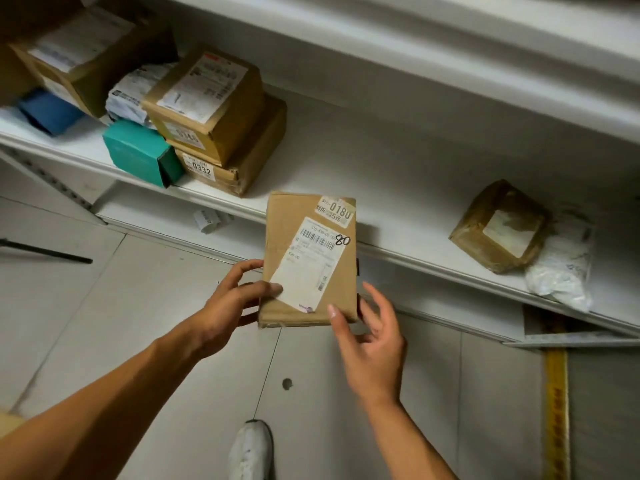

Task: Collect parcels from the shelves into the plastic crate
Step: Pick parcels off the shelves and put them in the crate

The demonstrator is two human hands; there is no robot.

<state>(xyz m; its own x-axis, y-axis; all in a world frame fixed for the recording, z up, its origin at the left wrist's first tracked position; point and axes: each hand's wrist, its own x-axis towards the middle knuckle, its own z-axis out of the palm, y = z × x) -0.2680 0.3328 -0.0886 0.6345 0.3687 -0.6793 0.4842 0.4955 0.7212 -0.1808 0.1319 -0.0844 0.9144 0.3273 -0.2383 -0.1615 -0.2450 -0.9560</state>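
Observation:
A flat brown cardboard parcel [304,237] with a white shipping label and a "0180" sticker is held in front of the white shelf [398,188]. My left hand [232,303] grips its lower left edge, thumb on the label. My right hand [370,337] touches the lower right corner with its thumb on top and fingers behind. Other parcels lie on the shelf: two stacked brown boxes [214,123], a teal box [138,150], a taped brown box [498,226] and a white plastic mailer [561,268]. No plastic crate is in view.
More parcels crowd the shelf's far left: a large brown box [76,53], a blue packet [48,110] and a grey mailer [131,91]. Below is a tiled floor with my white shoe [251,448], a yellow strip [556,410] at right and a dark rod [45,252] at left.

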